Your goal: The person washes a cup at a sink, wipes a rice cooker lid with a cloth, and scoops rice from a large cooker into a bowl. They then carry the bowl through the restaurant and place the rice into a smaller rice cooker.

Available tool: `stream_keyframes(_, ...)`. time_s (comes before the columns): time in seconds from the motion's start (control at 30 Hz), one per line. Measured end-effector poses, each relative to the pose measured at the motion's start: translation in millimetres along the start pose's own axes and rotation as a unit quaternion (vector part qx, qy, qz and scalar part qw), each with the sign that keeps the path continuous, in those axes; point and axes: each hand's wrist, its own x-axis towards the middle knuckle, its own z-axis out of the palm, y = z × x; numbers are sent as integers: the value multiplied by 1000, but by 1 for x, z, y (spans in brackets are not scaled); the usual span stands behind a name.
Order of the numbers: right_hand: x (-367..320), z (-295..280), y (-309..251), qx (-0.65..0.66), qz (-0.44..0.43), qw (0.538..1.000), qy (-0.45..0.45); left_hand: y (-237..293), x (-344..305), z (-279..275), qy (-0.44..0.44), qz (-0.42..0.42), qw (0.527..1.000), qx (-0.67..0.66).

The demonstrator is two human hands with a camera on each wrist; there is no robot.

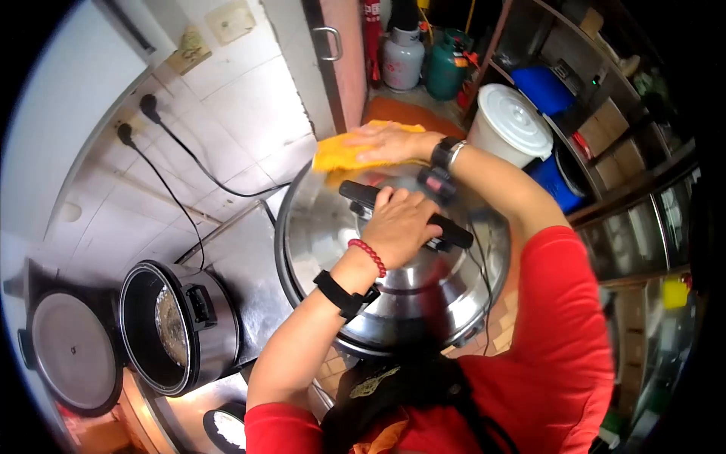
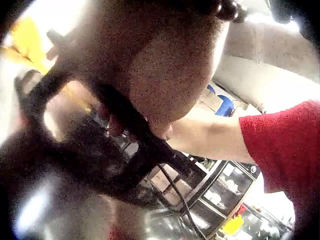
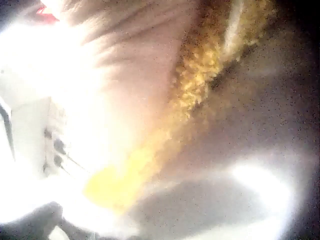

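A large round steel lid (image 1: pixel 318 219) with a black bar handle (image 1: pixel 454 231) fills the middle of the head view. The left hand (image 1: pixel 401 227) grips that handle, its fingers curled over the bar; the left wrist view shows the same hand (image 2: pixel 165 70) dark and close above the handle (image 2: pixel 150 140). At the lid's far edge, the right hand (image 1: pixel 389 144) lies flat with extended fingers on a yellow cloth (image 1: pixel 333 153). In the right wrist view the cloth (image 3: pixel 195 80) is between the palm (image 3: pixel 135 65) and the shiny metal.
An open cooker (image 1: pixel 215 310) stands at the left, its lid (image 1: pixel 74 348) swung aside. Two plugs with black cords (image 1: pixel 170 178) hang on the tiled wall. Beyond the large lid are gas cylinders (image 1: pixel 403 60), a white lidded bucket (image 1: pixel 514 125) and shelves. A thin cord runs over the lid's right side.
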Motion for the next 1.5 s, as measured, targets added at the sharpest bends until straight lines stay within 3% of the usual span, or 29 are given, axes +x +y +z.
stream_keyframes(0.07,-45,-15,6,54,94,994,6,2,1,-2,-18,-14,1000,7)
stream_keyframes(0.13,-90,9,35,55,137,986,73,0,2,3,3,-9,1000,9)
stream_keyframes(0.23,-163,32,25,40,191,971,141,1,2,6,35,11,999,17)
stream_keyframes(0.33,-227,68,-28,25,253,942,220,-1,1,5,19,11,999,32)
stream_keyframes(0.4,-259,93,-75,44,247,929,273,2,4,-1,-24,-5,999,29)
stream_keyframes(0.47,-278,105,-137,27,276,925,261,5,6,-7,-69,-16,997,30)
stream_keyframes(0.53,-293,135,-181,-7,218,925,310,2,8,-5,-75,-14,997,33)
stream_keyframes(0.57,-296,145,-200,-23,172,932,319,2,10,-7,-98,-21,994,33)
stream_keyframes(0.6,-295,139,-223,18,191,954,231,1,10,-7,-101,-16,994,32)
stream_keyframes(0.67,-277,141,-246,-16,101,976,191,-1,12,-6,-111,-16,993,45)
stream_keyframes(0.8,-201,120,-253,-17,27,981,189,0,14,-10,-162,-24,985,61)
stream_keyframes(0.83,-178,115,-246,-33,11,979,200,0,17,-17,-216,-33,974,56)
stream_keyframes(0.9,-139,81,-244,0,60,998,28,-5,19,-21,-233,-21,971,38)
stream_keyframes(0.93,-132,80,-246,3,64,997,32,-5,19,-23,-248,-16,968,17)
stream_keyframes(0.97,-127,80,-247,183,100,959,192,-6,20,-24,-261,-21,965,24)
stream_keyframes(1.0,-122,79,-248,352,131,861,342,-6,21,-24,-267,-15,963,26)
stream_keyframes(1.07,-107,74,-247,348,118,899,237,-5,19,-21,-252,-20,967,34)
stream_keyframes(1.1,-85,111,-237,218,53,931,288,-7,22,-22,-262,-12,964,35)
stream_keyframes(1.13,-79,120,-250,340,263,878,211,-8,22,-22,-259,-3,965,46)
stream_keyframes(1.17,-96,134,-253,157,126,950,239,-10,21,-21,-259,-2,965,43)
stream_keyframes(1.2,-125,140,-258,-37,-20,967,251,-8,21,-22,-255,0,966,41)
stream_keyframes(1.27,-179,156,-266,-42,-45,959,276,-12,20,-18,-236,13,970,51)
stream_keyframes(1.37,-250,153,-257,-56,75,960,265,-18,23,-13,-219,33,974,53)
stream_keyframes(1.43,-274,158,-220,-137,168,924,316,-20,26,-10,-228,20,971,64)
stream_keyframes(1.5,-288,141,-182,-76,252,911,319,-20,26,-8,-221,14,973,63)
